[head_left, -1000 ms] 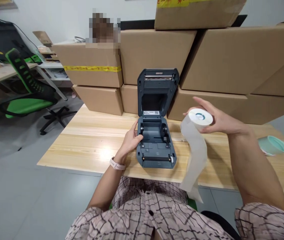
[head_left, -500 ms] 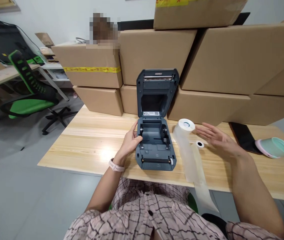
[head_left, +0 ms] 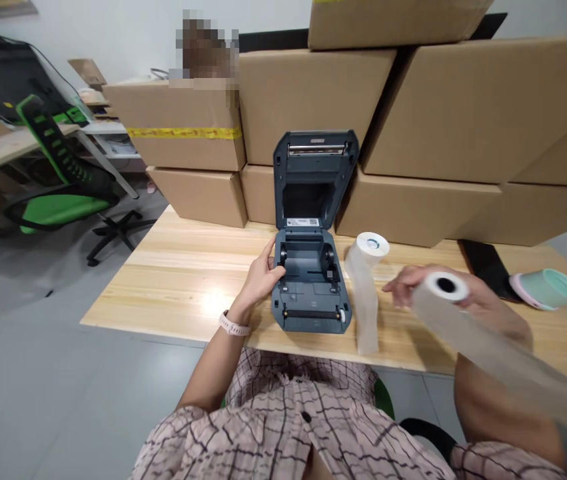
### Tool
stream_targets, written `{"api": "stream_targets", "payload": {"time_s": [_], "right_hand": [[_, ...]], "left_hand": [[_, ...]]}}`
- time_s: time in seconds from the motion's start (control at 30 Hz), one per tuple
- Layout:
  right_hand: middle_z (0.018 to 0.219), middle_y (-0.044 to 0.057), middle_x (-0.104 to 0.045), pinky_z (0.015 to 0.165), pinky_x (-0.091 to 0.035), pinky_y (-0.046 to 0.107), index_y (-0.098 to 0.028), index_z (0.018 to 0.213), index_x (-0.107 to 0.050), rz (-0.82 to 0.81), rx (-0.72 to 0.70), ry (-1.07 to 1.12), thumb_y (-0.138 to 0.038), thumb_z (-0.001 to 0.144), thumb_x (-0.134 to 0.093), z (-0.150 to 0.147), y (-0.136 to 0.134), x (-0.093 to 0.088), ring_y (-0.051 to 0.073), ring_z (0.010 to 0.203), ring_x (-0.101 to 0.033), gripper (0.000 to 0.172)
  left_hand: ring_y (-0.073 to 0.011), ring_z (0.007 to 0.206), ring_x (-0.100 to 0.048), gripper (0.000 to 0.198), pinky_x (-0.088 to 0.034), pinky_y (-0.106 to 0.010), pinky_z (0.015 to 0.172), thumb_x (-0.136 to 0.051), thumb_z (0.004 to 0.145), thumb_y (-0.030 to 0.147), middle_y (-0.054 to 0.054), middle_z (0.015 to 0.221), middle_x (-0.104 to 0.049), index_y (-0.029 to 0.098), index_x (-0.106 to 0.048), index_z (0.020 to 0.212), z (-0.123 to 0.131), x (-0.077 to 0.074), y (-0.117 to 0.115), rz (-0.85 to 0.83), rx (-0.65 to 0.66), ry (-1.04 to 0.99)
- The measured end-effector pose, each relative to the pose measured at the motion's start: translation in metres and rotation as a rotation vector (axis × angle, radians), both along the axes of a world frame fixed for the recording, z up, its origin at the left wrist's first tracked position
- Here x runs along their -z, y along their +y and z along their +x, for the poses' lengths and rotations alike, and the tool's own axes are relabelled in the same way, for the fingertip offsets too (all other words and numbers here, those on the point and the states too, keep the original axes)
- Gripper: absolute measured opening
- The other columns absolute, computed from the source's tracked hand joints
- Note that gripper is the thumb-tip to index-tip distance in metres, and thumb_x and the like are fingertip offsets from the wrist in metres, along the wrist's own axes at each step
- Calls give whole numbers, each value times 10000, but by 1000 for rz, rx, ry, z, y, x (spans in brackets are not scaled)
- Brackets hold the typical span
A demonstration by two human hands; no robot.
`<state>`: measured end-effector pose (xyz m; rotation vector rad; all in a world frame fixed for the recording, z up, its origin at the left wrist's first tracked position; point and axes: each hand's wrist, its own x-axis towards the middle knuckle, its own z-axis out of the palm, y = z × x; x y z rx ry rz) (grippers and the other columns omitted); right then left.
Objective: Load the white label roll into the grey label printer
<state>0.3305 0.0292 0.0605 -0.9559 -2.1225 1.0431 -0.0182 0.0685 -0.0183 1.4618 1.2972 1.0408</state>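
Note:
My left hand (head_left: 262, 275) grips the left side of a dark grey label printer (head_left: 312, 305), thumb over its edge. The printer's lid (head_left: 313, 177) stands raised, and its roll bay shows nothing loaded. Above the table to the right, my right hand (head_left: 496, 308) has its fingers closed around a small label roll (head_left: 432, 291) with a dark core hole. A pale strip trails from that roll toward the lower right, smeared by motion. Between printer and right hand, a larger white label roll (head_left: 363, 245) rests on the table, its loose strip running toward the front edge.
Cardboard boxes (head_left: 428, 113) are stacked along the back of the wooden table (head_left: 163, 287). At the right lie a black phone-like slab (head_left: 483, 261) and a mint-green cup (head_left: 546, 290) on its side. A green office chair (head_left: 63, 207) stands left; a person's blurred head shows behind the boxes.
My right hand, open beside the rolls before, now holds the small label roll, lifted off the table and brought rightward with its strip. My left hand stays on the printer.

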Motion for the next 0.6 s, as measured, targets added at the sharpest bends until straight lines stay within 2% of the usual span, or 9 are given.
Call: {"api": "stream_targets", "payload": {"time_s": [0.07,0.13,0.2,0.27,0.37,0.43,0.5,0.6], "right_hand": [[1175,81,-743,910,-569,465,-337,1310,-635,89,-110,-127,-624,960,-568,-38,9,-21,299,1024,-709,457],[1206,107,-729,949,-508,471,-272,1319,-636,294,-109,-310,-520,1031,-482,-79,24,-27,306,1072,-665,410],[1167,134,-732,980,-450,492,-219,1293,-653,444,-118,-463,-425,1052,-440,-112,43,-20,314,1059,-634,382],[1138,149,-738,1028,-398,518,-182,1255,-673,502,-159,-569,-348,1036,-458,-131,59,-7,315,1041,-616,348],[1117,142,-755,1097,-335,553,-165,1203,-696,464,-233,-637,-311,1004,-520,-140,73,12,315,1052,-611,304],[1119,128,-761,1115,-322,573,-183,1222,-696,445,-241,-630,-317,1003,-529,-138,74,18,309,1050,-619,306],[1161,128,-750,1105,-351,576,-203,1291,-675,470,-194,-608,-314,1019,-508,-135,68,19,303,1069,-622,339],[1229,138,-720,1032,-460,525,-206,1317,-671,521,-120,-562,-318,1052,-462,-127,46,17,298,1140,-612,356]], "left_hand": [[-111,583,-449,905,-365,-217,572,-556,755,147,35,722,-595,183,-319,1627,-1,2,1,-8,-2,5],[-108,577,-438,916,-347,-213,558,-558,757,150,43,712,-573,189,-300,1634,-1,5,2,-12,3,-13],[-105,576,-435,922,-336,-211,549,-574,756,159,49,706,-557,189,-297,1635,-1,7,3,-10,12,-47],[-105,577,-434,918,-329,-212,544,-600,758,173,53,694,-542,183,-310,1630,-1,8,4,-7,10,-66],[-107,587,-436,906,-340,-218,557,-628,759,177,50,698,-548,170,-339,1617,-1,7,4,-6,-11,-41],[-110,599,-449,892,-361,-224,578,-633,761,172,43,718,-570,170,-356,1609,-1,5,3,-4,-17,-23],[-116,612,-465,881,-382,-231,598,-637,768,174,37,736,-589,177,-362,1605,-1,5,3,1,-17,-16],[-127,625,-487,871,-405,-242,619,-657,788,192,26,759,-610,195,-361,1607,-1,6,2,10,-14,-9]]}}
